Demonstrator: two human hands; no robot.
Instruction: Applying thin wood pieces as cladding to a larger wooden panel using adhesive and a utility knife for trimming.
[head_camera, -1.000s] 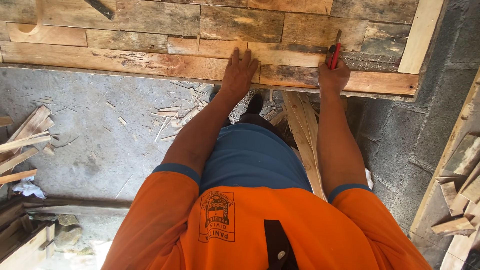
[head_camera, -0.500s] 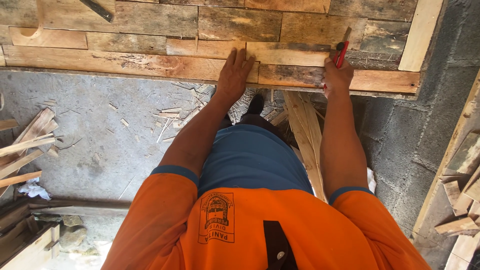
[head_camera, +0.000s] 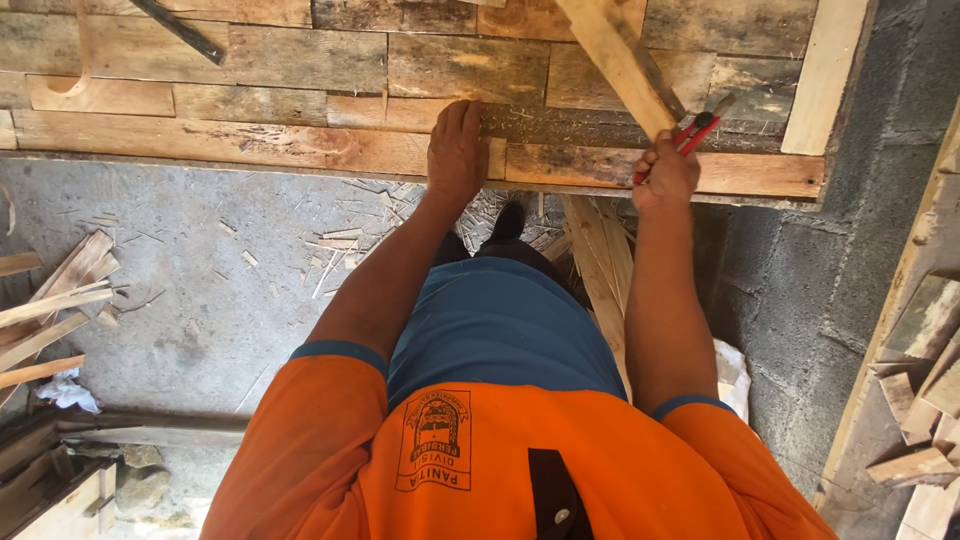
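left hand (head_camera: 457, 150) lies flat, fingers apart, pressing the board (head_camera: 300, 150) at the counter's (head_camera: 820, 90) near edge. right hand's (head_camera: 665, 175) grip is clamped on red pliers (head_camera: 690, 135) beside a slanting strip (head_camera: 620, 65); marking or prying seems underway.

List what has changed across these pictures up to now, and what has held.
A pale wooden slat has come in slantwise over the bench, ending at the right hand. That hand keeps its grip on the red-handled tool and has lifted slightly off the front plank. The left hand stays flat on the planks; the floor scraps lie as before.
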